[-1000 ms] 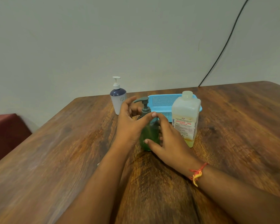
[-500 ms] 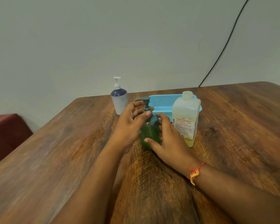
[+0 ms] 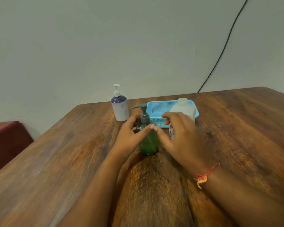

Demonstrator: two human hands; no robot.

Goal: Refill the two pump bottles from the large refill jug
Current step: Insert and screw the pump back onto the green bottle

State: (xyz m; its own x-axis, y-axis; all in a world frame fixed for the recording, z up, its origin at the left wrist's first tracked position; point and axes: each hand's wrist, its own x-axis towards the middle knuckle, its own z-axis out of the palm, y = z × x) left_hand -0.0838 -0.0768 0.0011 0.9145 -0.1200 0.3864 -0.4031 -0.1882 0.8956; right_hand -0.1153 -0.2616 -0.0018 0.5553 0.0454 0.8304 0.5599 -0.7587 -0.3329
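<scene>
Standing upright on the desk (image 3: 72, 161) before the blue basket (image 3: 161, 108), the green pump bottle (image 3: 149, 143) is clasped at its shoulder by the left hand (image 3: 129, 138), the right hand (image 3: 182, 138) hovering beside it, grip released; smooth, light plastic, probably best steadied low while the collar twists.

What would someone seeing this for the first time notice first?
First, the translucent green plastic pump bottle with its dark grey pump, standing mid-table between the two hands: the left hand curls round its shoulder, the right hand hovers open beside it. Behind stand a white-and-navy pump bottle at the left and a pale translucent refill jug in front of a light blue perforated plastic basket. An orange thread band marks the right wrist.
</scene>
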